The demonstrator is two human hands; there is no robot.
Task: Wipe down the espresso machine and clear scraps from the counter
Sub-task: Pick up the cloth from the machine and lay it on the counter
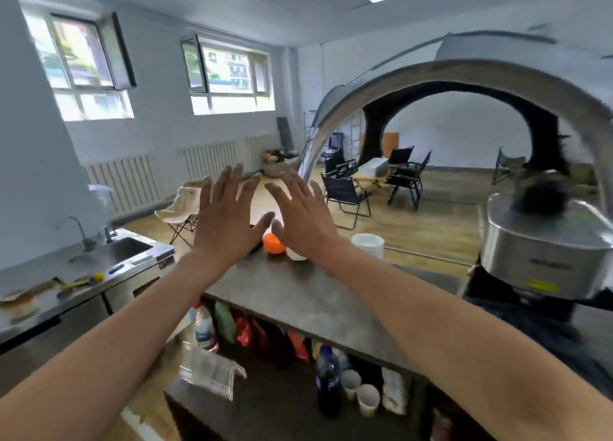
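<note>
Right of right hand (303, 220): espresso machine (544, 258) | both hands spread, empty

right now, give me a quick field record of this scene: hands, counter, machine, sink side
left hand: open, fingers spread, holds nothing
right hand: open, fingers spread, holds nothing
counter: grey top, orange object and white bowl at far end
espresso machine: steel, at right
sink: left, steel bench
cloth: none visible

left hand (229, 220), right hand (303, 220), spread above counter (298, 294)
</note>
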